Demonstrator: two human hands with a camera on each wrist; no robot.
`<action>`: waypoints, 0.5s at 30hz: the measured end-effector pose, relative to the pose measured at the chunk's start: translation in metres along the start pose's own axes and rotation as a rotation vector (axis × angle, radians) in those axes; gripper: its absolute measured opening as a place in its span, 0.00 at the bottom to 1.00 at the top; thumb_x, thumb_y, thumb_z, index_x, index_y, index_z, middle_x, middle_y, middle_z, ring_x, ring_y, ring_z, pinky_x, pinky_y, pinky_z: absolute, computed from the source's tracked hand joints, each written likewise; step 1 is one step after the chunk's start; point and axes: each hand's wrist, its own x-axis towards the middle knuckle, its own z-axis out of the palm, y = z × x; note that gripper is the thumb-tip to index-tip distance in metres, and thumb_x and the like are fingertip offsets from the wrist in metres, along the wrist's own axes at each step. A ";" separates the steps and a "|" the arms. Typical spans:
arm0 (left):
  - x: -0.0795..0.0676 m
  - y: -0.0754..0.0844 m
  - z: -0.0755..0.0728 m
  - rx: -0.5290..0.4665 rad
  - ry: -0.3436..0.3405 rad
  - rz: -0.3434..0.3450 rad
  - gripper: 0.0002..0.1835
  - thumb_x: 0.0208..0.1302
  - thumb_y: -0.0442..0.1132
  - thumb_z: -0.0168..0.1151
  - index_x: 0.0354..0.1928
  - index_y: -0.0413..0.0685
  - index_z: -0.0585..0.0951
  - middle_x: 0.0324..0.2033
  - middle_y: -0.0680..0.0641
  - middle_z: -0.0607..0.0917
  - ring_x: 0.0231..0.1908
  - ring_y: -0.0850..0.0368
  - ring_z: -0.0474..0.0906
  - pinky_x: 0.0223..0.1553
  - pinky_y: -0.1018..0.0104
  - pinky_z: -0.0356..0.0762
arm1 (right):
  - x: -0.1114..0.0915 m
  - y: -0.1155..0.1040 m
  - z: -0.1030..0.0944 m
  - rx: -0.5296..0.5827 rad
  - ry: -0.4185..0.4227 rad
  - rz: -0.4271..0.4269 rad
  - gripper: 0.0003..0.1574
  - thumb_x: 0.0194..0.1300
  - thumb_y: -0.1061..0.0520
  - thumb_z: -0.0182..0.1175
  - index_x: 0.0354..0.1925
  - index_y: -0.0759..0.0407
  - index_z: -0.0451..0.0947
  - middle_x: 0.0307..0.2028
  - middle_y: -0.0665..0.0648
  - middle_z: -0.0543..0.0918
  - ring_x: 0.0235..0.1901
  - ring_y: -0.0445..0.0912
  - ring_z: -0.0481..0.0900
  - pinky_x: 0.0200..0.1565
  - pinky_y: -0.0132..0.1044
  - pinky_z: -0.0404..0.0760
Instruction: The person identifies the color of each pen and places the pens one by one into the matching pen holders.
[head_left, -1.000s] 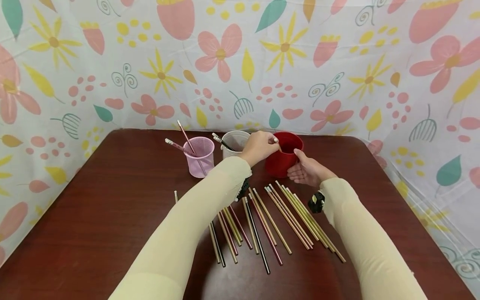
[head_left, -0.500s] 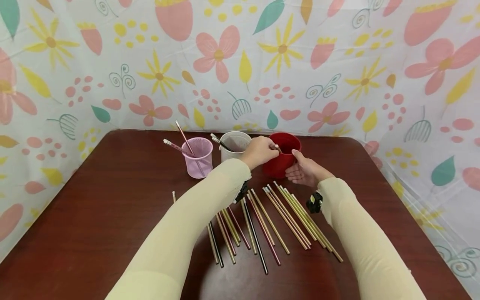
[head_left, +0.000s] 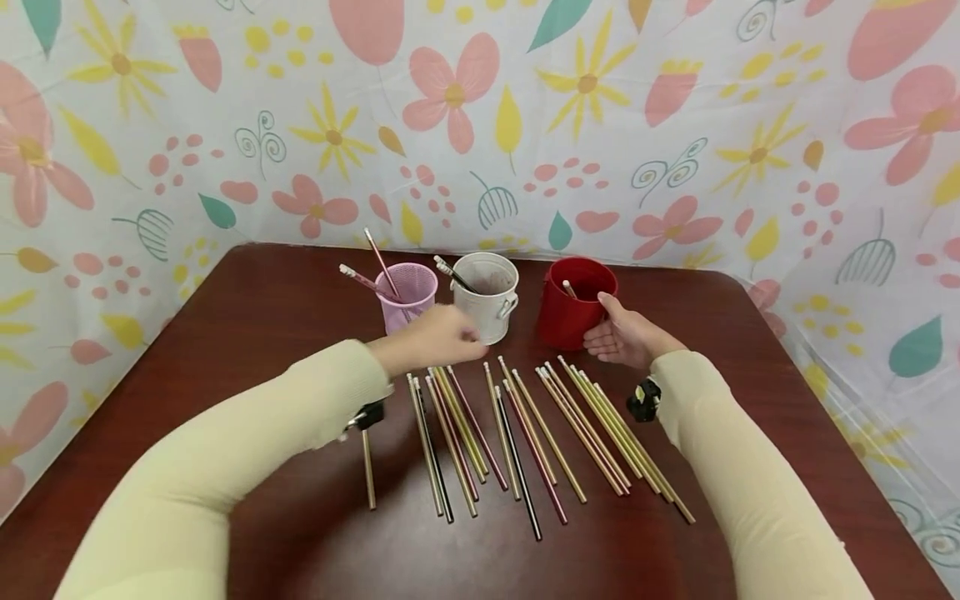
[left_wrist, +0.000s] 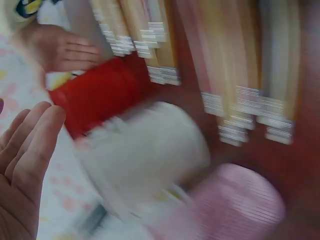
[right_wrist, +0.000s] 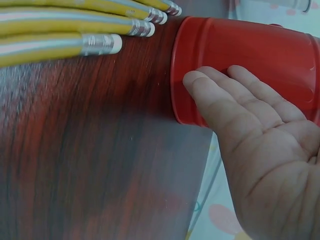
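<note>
In the head view, my left hand (head_left: 438, 337) is over the table in front of the pink mesh cup (head_left: 396, 308) and white pail (head_left: 491, 312). Its fingers look extended in the left wrist view, with nothing in them. My right hand (head_left: 626, 337) touches the red pail (head_left: 566, 321), thumb at the rim and fingers lying fairly straight along the side, as the right wrist view shows. One pencil (head_left: 570, 289) leans inside the red pail. Pencils (head_left: 442, 267) stand in the white pail and others (head_left: 367, 282) in the pink cup.
Several pencils, among them gold ones (head_left: 630, 442), a black one (head_left: 521, 475) and dark red ones (head_left: 480, 433), lie in groups across the brown table (head_left: 225, 375). A lone pencil (head_left: 368, 471) is at the left. A patterned cloth (head_left: 480, 125) hangs behind.
My left hand has let go of a pencil at the red pail and swung left and nearer. The pencil now rests in that pail. My right hand has stayed at the pail.
</note>
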 end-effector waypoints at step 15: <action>-0.099 -0.091 0.017 -0.219 -0.254 -0.648 0.13 0.59 0.37 0.57 0.21 0.35 0.79 0.13 0.45 0.81 0.13 0.56 0.79 0.18 0.65 0.80 | 0.001 -0.001 -0.004 -0.063 -0.058 0.002 0.61 0.69 0.27 0.22 0.64 0.85 0.51 0.65 0.80 0.57 0.62 0.65 0.64 0.63 0.48 0.66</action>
